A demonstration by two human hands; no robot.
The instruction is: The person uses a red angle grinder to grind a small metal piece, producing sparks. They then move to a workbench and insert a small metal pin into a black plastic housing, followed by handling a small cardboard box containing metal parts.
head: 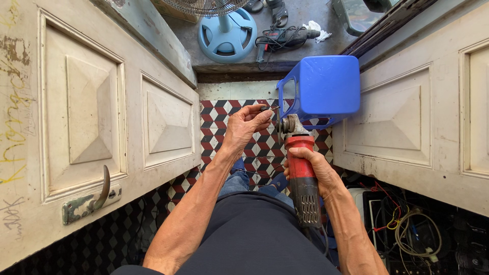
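My right hand (315, 170) grips the body of a red and black angle grinder (301, 178), its bare metal head (289, 125) pointing away from me. My left hand (248, 126) is just left of that head, fingers pinched on a small dark tool (268, 108) whose tip reaches toward the grinder's spindle. Both forearms stretch over my lap, above a red, black and white patterned tile floor (219, 130).
A blue plastic stool (322, 86) stands just beyond the grinder. Cream panelled doors lie on both sides, the left door (91, 127) with a metal latch (94, 199). A fan base (227, 36) and a power drill (282, 37) sit farther off. Tangled wires (407, 229) lie at the right.
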